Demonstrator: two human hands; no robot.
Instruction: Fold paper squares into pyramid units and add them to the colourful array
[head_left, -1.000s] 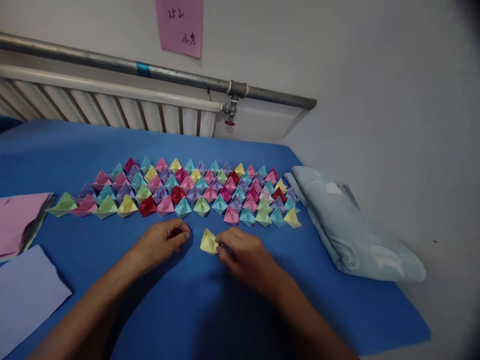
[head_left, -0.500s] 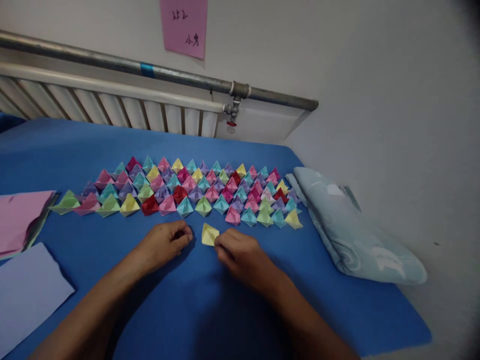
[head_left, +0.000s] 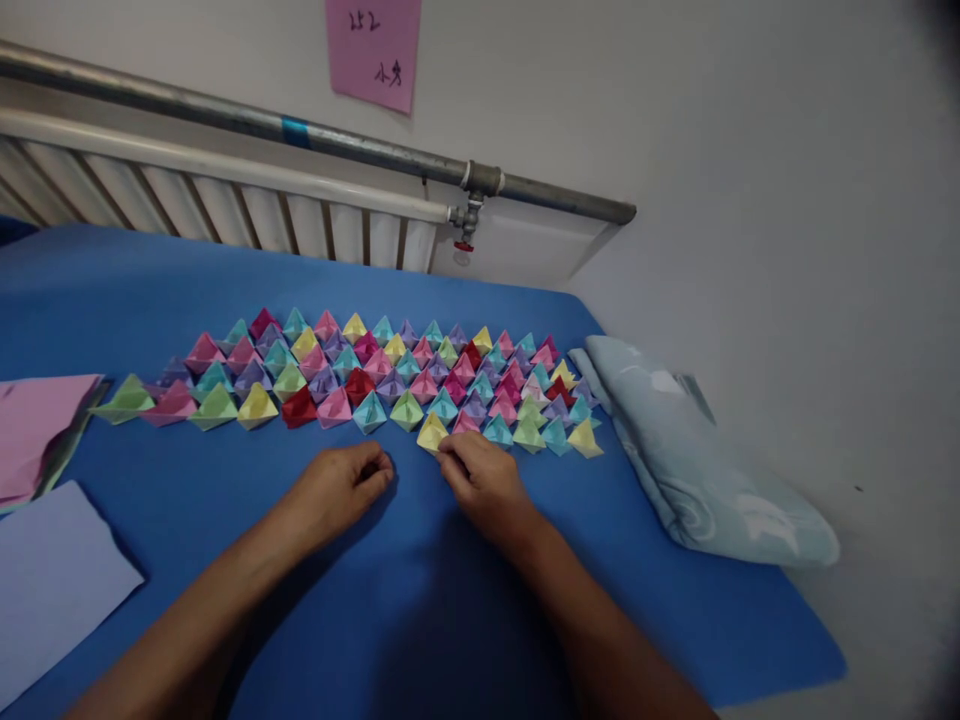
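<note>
Between the thumb and fingers of my right hand [head_left: 486, 480] is the edge of a yellow paper boat [head_left: 433, 432]. It stands at the left end of the front row, beside a pink boat [head_left: 466, 420] that my fingers partly cover. My left hand [head_left: 345, 487] rests to the left with its fingers curled together, and nothing shows in it. Behind both hands, several rows of small folded boats in many colours spread over the blue surface [head_left: 315, 620], among them a green one [head_left: 406, 411] and a turquoise one [head_left: 370, 412].
Pink sheets [head_left: 45, 425] and a lavender sheet [head_left: 64, 590] lie at the left. A folded pale blue cloth [head_left: 697, 470] sits at the right edge. Along the wall behind run a white radiator [head_left: 262, 215] and a metal pipe [head_left: 375, 148] with a valve [head_left: 466, 222].
My right hand has moved the yellow boat up and slightly right, from the bare blue surface to the front row's left end. My left hand has shifted slightly right.
</note>
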